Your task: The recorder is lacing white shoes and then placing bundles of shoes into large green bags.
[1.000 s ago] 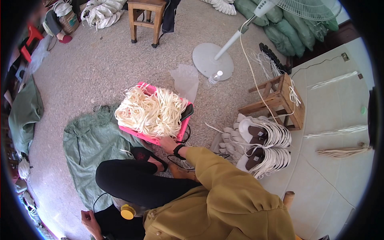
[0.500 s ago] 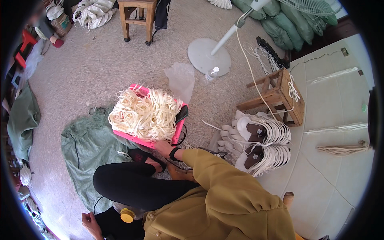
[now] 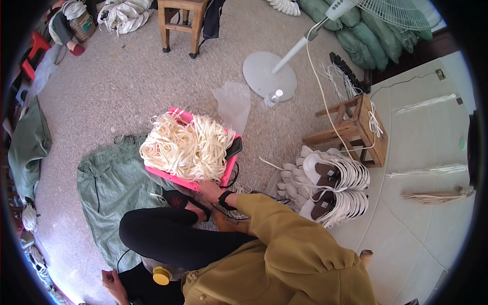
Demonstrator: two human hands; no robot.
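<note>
Seated worker viewed from above. The right hand [image 3: 209, 191], extending from a mustard sleeve [image 3: 274, 213] and banded at the wrist in black, lies at the near edge of a pink basket [image 3: 174, 179]; its fingers meet the rim, but whether they grip it cannot be told. The basket stands on the speckled floor [image 3: 127, 76], in front of the worker, heaped with tangled cream-white cords [image 3: 188, 146]. A dark phone [image 3: 234, 148] rests at its right side. The left hand [image 3: 116, 285] is at lower left, well apart from the basket, its fingers curled beside a black item [image 3: 147, 288]; whether they hold anything cannot be told. A green sack [image 3: 109, 188] spreads on the floor to the left of the basket. To the right lie white strapped shoes [image 3: 325, 175] with brown insoles, near a wooden stool [image 3: 375, 137].
</note>
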